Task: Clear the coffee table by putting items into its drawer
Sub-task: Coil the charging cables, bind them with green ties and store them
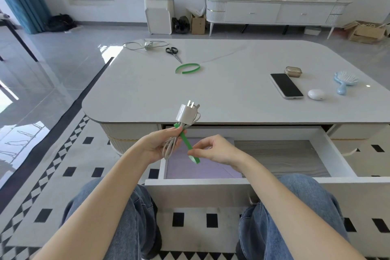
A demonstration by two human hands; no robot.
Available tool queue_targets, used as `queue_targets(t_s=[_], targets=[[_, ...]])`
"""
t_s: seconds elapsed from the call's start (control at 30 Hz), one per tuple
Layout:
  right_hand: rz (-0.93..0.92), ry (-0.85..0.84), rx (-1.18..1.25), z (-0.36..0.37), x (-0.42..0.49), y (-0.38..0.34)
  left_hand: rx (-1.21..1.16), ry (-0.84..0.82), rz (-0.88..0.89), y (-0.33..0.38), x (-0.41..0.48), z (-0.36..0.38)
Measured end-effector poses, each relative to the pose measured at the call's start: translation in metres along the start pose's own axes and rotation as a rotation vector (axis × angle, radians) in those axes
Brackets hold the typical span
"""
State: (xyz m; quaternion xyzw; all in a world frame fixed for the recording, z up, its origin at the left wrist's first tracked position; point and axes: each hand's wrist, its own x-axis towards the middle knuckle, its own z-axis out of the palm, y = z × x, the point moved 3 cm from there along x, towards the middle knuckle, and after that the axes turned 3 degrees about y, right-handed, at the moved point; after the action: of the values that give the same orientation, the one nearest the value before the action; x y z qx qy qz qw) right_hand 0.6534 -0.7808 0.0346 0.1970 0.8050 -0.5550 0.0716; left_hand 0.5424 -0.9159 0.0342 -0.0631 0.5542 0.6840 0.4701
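Centre frame: left hand grips the coiled cord of a charger, plug up. Right hand pinches the free end of a green strap that crosses the coil. The step looks like bundling the cord before stowing. Next: wrap the strap round, fasten it, lower the bundle into the open drawer directly below. A purple sheet lies in the drawer's left part and should not hinder the drop. On the table, not yet cleared, upper left to right: cable, scissors, band, phone, tin, earbud case, brush.
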Motion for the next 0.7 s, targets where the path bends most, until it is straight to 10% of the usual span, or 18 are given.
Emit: queue_targets(t_s=[0.7], targets=[[-0.291,0.283,0.187,-0.028,0.001,-0.017,-0.076,-0.010,-0.035,-0.001,0.003,-0.002]])
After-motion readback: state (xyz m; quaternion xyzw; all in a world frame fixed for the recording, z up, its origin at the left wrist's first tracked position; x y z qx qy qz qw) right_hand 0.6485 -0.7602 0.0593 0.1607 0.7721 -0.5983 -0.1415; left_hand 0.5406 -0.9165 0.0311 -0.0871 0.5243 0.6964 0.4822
